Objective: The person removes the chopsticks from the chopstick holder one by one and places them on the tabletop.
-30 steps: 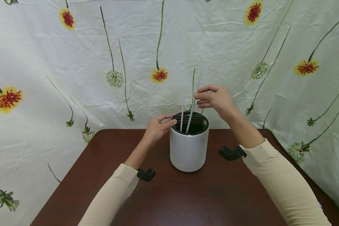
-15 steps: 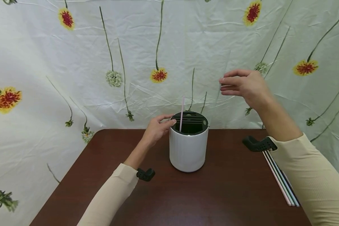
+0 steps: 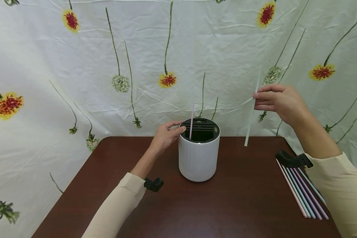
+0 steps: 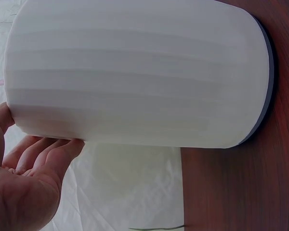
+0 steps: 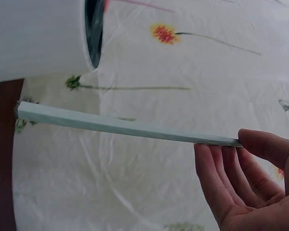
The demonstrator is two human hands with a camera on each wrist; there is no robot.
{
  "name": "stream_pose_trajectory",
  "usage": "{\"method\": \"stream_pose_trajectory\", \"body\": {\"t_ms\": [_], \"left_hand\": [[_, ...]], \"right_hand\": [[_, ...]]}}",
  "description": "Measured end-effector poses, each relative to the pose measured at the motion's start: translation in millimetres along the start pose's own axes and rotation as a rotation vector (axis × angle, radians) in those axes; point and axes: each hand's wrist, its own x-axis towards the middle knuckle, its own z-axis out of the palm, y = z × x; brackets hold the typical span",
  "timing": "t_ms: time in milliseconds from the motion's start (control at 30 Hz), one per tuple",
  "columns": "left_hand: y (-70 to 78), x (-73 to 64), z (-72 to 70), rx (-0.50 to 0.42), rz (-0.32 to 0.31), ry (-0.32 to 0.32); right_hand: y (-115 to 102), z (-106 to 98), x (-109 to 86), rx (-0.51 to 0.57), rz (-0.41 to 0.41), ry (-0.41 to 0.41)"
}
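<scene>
A white round pen holder [image 3: 197, 162] with a black slotted top stands upright on the table. One pink pencil [image 3: 192, 120] leans inside it. At the holder's left rim, my left hand [image 3: 164, 136] grips the edge, thumb over the top and fingers along the outer wall [image 4: 135, 82]. To the right, in the air, my right hand [image 3: 285, 101] pinches a pale green pencil [image 3: 250, 122] between thumb and fingertips. The pencil hangs nearly upright, and its faceted sides [image 5: 120, 126] show in the right wrist view.
A row of several pastel pencils [image 3: 303, 195] lies side by side at the right of the brown table [image 3: 241, 205], partly under my right forearm. Black wrist-camera mounts [image 3: 153, 184] sit at both cuffs. A flower-print cloth [image 3: 151, 49] hangs behind the table.
My right hand has drawn the pale green pencil up out of the holder and carried it right. More of the pencil row shows. My left hand has stayed at the rim.
</scene>
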Motion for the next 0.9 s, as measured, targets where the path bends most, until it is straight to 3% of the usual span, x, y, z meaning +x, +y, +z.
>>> {"method": "stream_pose_trajectory", "body": {"t_ms": [333, 600, 900], "left_hand": [[-1.0, -2.0, 0.0, 0.015, 0.034, 0.010], [-0.4, -1.3, -1.5, 0.011, 0.022, 0.005], [0.0, -2.4, -0.6, 0.020, 0.019, 0.023]], "right_hand": [[53.3, -43.0, -12.5, -0.180, 0.060, -0.008], [93.4, -74.2, -21.7, -0.146, 0.178, -0.020], [132.7, -89.0, -30.3, -0.103, 0.228, 0.030]]}}
